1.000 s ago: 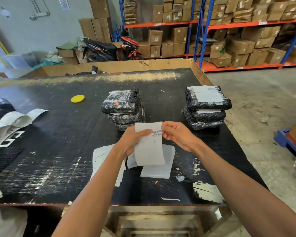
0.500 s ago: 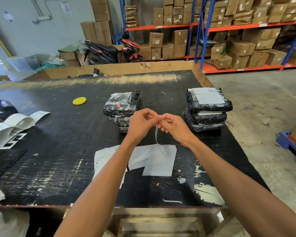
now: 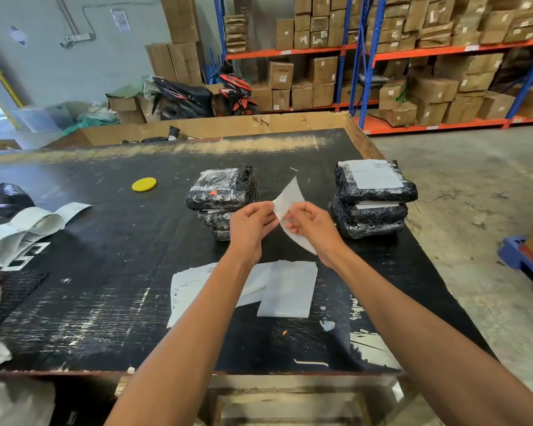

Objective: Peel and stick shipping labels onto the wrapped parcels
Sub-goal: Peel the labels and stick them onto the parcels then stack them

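Above the black table (image 3: 90,302) both my hands hold one white shipping label (image 3: 290,195), its sheets parting into a V. My left hand (image 3: 251,224) pinches the upper sheet at its near edge. My right hand (image 3: 313,229) pinches the lower sheet, which hangs down toward my wrist. Behind the hands stands a stack of black wrapped parcels (image 3: 222,195) whose top shows no label. To the right stands a second stack of parcels (image 3: 373,195) with a white label on its top parcel.
Loose white sheets (image 3: 286,287) lie on the table under my forearms. A folded strip of labels (image 3: 28,226) lies at the left, a yellow disc (image 3: 144,184) behind it. The table's right edge drops to a concrete floor; shelves of cartons stand behind.
The label faced me flat a second ago, then turned edge-on between my fingertips. Now its two sheets have spread apart, the upper one rising behind my hands.
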Available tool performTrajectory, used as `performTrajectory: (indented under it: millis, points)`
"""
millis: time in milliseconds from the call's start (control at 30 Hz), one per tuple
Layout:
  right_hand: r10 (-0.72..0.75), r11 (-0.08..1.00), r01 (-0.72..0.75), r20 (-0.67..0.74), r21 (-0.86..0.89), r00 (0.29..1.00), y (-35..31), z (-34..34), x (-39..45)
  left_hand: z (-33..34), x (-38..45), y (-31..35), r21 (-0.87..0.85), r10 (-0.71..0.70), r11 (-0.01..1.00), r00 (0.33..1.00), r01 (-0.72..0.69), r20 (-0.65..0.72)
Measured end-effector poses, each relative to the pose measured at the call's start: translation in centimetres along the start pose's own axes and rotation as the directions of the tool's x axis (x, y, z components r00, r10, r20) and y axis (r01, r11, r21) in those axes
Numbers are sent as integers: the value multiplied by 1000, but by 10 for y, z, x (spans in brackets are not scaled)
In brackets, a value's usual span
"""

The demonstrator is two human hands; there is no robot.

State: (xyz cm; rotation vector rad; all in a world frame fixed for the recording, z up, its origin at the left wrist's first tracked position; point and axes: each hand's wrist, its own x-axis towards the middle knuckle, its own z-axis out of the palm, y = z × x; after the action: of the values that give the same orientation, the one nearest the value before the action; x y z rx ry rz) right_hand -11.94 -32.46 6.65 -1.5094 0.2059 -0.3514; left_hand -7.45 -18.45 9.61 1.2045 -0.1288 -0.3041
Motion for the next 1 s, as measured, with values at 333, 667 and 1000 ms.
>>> performTrajectory:
  millis: [333, 667, 1000]
  points:
    - [-4, 1000, 1, -132, -22, 991, 1, 3, 10, -2, 2, -4, 23, 27, 999, 999, -28, 33]
    - [268, 903, -172, -203, 394, 942, 25, -13, 5, -14, 14, 6, -477, -252, 863, 960, 166, -122]
    - [395, 904, -381, -720, 194, 571, 76, -58, -3, -45, 25, 21, -583, -215, 813, 932, 5, -291]
